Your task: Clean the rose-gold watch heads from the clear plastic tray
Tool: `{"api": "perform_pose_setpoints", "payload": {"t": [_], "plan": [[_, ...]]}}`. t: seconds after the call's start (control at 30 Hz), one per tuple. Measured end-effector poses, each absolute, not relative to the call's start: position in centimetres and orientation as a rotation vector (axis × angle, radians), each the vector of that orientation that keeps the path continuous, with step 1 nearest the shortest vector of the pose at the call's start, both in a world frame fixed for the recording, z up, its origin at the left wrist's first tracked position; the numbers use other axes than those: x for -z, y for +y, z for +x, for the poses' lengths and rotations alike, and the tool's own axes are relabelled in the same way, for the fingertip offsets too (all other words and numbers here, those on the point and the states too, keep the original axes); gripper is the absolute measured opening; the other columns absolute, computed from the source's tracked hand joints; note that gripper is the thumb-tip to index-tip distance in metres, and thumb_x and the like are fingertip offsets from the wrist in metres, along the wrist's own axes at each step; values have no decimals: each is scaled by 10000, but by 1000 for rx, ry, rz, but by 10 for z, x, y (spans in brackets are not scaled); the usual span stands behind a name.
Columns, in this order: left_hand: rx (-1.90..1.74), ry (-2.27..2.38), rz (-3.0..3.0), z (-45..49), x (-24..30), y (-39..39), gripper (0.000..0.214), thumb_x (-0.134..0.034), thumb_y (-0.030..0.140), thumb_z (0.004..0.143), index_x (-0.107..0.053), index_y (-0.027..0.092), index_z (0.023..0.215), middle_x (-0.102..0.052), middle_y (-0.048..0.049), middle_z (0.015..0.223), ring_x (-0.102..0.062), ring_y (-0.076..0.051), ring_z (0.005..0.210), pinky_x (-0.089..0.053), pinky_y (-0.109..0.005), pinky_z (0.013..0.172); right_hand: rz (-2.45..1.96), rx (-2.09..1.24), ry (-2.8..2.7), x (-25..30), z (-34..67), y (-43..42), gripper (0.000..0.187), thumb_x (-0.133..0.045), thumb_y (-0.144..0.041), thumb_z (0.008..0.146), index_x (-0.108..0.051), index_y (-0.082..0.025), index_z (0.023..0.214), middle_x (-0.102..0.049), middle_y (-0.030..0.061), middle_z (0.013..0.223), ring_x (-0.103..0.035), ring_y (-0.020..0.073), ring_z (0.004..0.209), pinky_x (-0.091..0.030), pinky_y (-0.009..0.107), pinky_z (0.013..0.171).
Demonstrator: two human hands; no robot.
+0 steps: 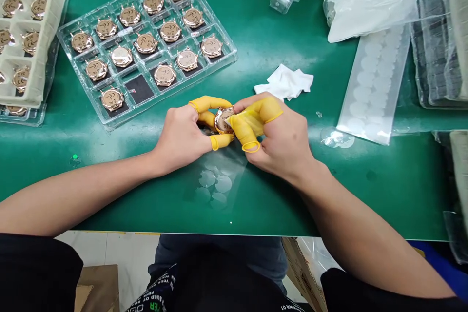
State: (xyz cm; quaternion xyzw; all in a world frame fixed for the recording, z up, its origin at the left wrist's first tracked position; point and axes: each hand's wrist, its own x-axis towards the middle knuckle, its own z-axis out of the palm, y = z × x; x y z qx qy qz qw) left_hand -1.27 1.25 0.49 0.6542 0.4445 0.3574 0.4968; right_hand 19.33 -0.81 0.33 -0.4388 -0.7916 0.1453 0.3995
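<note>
Plainly showing, at left, a clear tray [229,54] holding rose-gold watch cases [146,43], with printed backs up. Then, gripped by the rim in the left hand [183,129], through yellow finger covers [221,142], showing one round watch case [221,120] over the green table [146,204], glossy rose-gold at the edge, marked on its flat back. Next, showing the right hand [280,134] curled against that back, with its grip impossible to tell. Farther right, showing a crumpled white cloth [287,82].
</note>
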Motion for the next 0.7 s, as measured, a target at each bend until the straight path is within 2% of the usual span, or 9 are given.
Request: {"api": "perform_pose_setpoints", "payload": {"t": [0.13, 0.3, 0.43, 0.57, 0.7], "plan": [[-856, 1103, 1590, -12, -7, 12, 476, -858, 213, 672, -803, 202, 1145, -805, 20, 858, -725, -138, 725, -591, -250, 710, -1116, -162, -2112, -6, 191, -12, 277, -652, -141, 861, -601, -247, 1113, -760, 82, 1080, -746, 225, 895, -599, 356, 715], [-851, 1110, 1580, -12, -6, 9, 472, -834, 196, 695, -801, 199, 1166, -800, 9, 868, -716, -139, 725, -589, -262, 710, -1155, -50, -2102, -2, 186, -16, 256, -581, -124, 896, -587, -249, 1120, -767, 88, 1044, -748, 220, 862, -599, 347, 670], [-859, 1096, 1602, -12, -5, 9, 461, -810, 178, 707, -799, 201, 1167, -800, 13, 864, -723, -145, 735, -595, -273, 729, -1186, -80, -2042, 5, 185, -14, 282, -589, -113, 862, -601, -239, 1114, -780, 94, 1030, -751, 236, 858, -597, 354, 680], [-871, 1061, 1588, -12, -5, 11, 448, -819, 185, 709, -797, 198, 1156, -807, 13, 871, -740, -149, 750, -602, -267, 739, -1211, -187, -1945, 5, 189, -9, 195, -593, -144, 866, -642, -237, 1030, -784, 67, 940, -748, 228, 776, -576, 351, 658], [-884, 1062, 1575, -11, -5, 12, 453, -834, 205, 718, -794, 199, 1169, -817, 9, 896, -747, -149, 755, -612, -269, 755, -1249, -426, -1890, -3, 191, -12, 217, -578, -175, 902, -661, -249, 1088, -801, 57, 1021, -772, 226, 834, -593, 359, 711]]}}
